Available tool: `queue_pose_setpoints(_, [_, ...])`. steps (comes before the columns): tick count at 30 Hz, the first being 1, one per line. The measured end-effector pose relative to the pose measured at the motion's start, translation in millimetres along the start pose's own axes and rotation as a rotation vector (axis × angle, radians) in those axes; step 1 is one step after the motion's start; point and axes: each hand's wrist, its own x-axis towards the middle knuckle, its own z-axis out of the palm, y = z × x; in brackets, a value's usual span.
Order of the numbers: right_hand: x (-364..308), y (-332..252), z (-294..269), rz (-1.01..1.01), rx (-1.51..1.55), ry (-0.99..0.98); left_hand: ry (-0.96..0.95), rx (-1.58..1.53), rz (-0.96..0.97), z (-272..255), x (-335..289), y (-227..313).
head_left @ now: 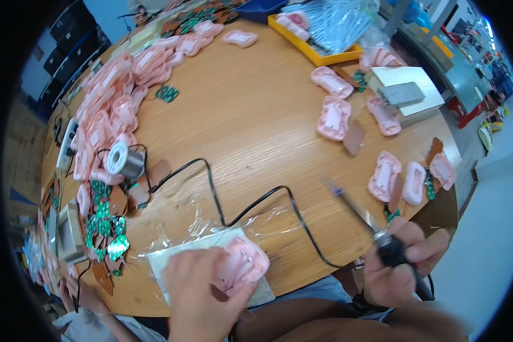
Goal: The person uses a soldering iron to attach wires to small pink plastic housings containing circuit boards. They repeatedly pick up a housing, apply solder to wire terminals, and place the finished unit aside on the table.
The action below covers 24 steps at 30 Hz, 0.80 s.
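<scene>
My left hand (pixel 194 288) grips a pink plastic shell (pixel 253 257) over a white pad (pixel 171 263) at the table's near edge. Thin wires show inside the shell, and a small brown piece (pixel 218 293) sticks out under my fingers. At the right, my right hand (pixel 402 262) is closed around the dark handle of a soldering iron (pixel 360 210). Its metal shaft points up and left over the table, apart from the shell, and the tip is blurred. A black cord (pixel 262 196) winds across the wood toward a spool of solder wire (pixel 125 162).
Pink shells (pixel 111 85) lie heaped along the left side, above green circuit boards (pixel 101 219). More shells (pixel 385 176) lie at right, near a box with a grey block (pixel 402 94). A yellow tray (pixel 313 54) stands at the back. Another person's hands (pixel 88 296) are at lower left.
</scene>
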Motion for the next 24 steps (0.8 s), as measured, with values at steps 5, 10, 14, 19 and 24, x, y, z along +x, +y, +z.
queue_pose_setpoints(5, [30,-7,-10,-0.142,0.177,0.248,-0.157,-0.431,-0.074,15,80,20])
queue_pose_setpoints(10, [35,6,-16,-0.119,0.003,0.355,0.041,-0.147,0.060,47,143,4])
queue_pose_setpoints(14, [32,19,-18,0.015,-0.101,0.223,0.394,0.693,-0.223,2,205,-100])
queue_pose_setpoints(19, [35,38,-4,0.055,-0.164,0.121,0.285,0.927,-0.461,-40,233,-203])
queue_pose_setpoints(24, [40,47,7,0.055,-0.165,0.051,0.411,0.950,-0.080,-39,231,-233])
